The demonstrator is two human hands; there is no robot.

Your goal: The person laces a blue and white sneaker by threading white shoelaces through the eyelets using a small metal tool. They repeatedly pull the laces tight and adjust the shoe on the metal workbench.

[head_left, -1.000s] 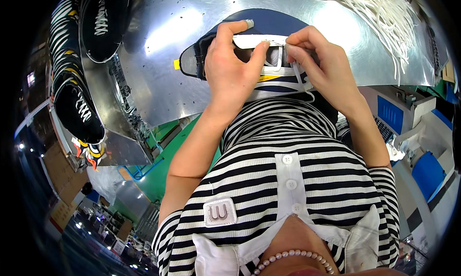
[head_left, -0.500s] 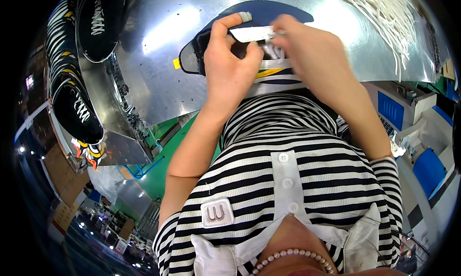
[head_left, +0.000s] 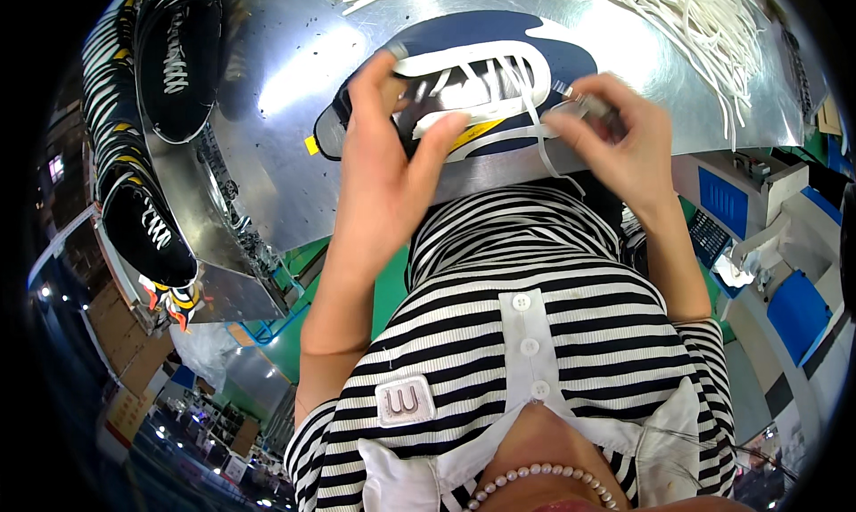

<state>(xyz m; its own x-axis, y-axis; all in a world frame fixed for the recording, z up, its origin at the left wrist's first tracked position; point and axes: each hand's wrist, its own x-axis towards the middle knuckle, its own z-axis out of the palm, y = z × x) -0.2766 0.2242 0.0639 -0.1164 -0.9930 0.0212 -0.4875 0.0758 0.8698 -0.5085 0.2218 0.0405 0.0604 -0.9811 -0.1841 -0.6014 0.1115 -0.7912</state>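
Note:
A navy shoe upper (head_left: 481, 31) with white eyelet edging and a yellow stripe lies on the metal table in front of me. A white lace (head_left: 539, 133) crosses its opening, and one end trails over the table's near edge. My left hand (head_left: 383, 147) grips the upper at its collar, thumb on the near edge and a forefinger with a wrapped tip on the far one. Just off the toe end, my right hand (head_left: 620, 138) is curled with thumb and fingers pinched. Something greyish sits between them, too blurred to name.
A heap of loose white laces (head_left: 687, 31) spreads over the table's far right. To the left stand a dark laced shoe (head_left: 178, 75) and a stacked row of shoe uppers (head_left: 147, 218). The metal table's (head_left: 294, 173) near edge runs close to my waist.
My right hand has moved right and down, off the opening to beyond the toe. My left hand has shifted slightly left. The eyelets and crossed lace now show.

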